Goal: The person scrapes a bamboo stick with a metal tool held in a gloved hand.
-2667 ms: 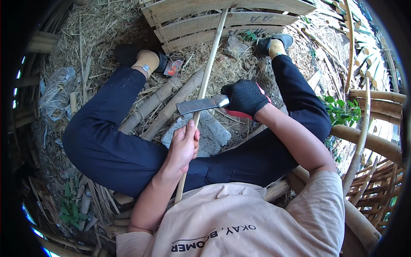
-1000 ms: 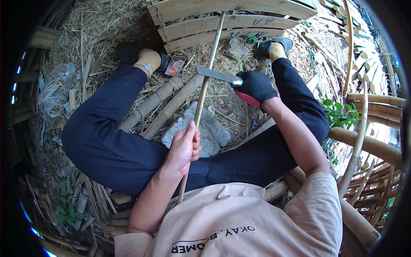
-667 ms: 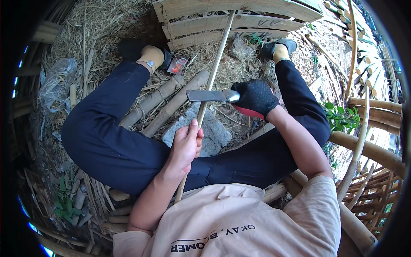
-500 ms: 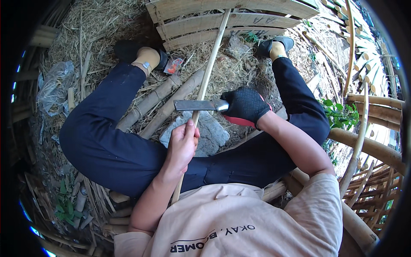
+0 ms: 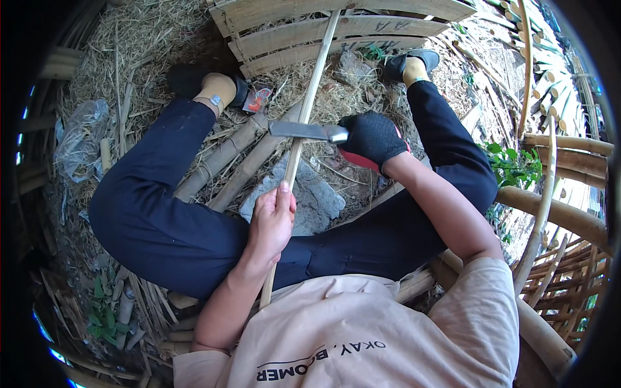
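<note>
In the head view, a long thin bamboo strip (image 5: 304,123) runs from beside the person's lap up and slightly to the right, its far end crossing the slatted bamboo panel (image 5: 336,29) at the top of the picture. Its long axis lies almost along the line between the spread legs. The strip is pale tan, narrow, straight and smooth.

The left hand (image 5: 272,223) is bare and wrapped around the strip low down, fingers curled tight and the thumb laid along it pointing up. The right hand (image 5: 372,137) wears a black glove with a red cuff and is closed around the handle of a knife (image 5: 307,130). The flat grey blade points to the person's left and lies across the strip, meeting it at about a right angle above the left hand.

Under the strip, between the legs, sits a flat grey stone (image 5: 310,197), with two thick bamboo poles (image 5: 236,161) lying slantwise beside it on straw.

A small crumpled red wrapper (image 5: 257,100) lies on the ground by the left ankle. A clear crumpled plastic bag (image 5: 81,139) lies at the far left.
</note>
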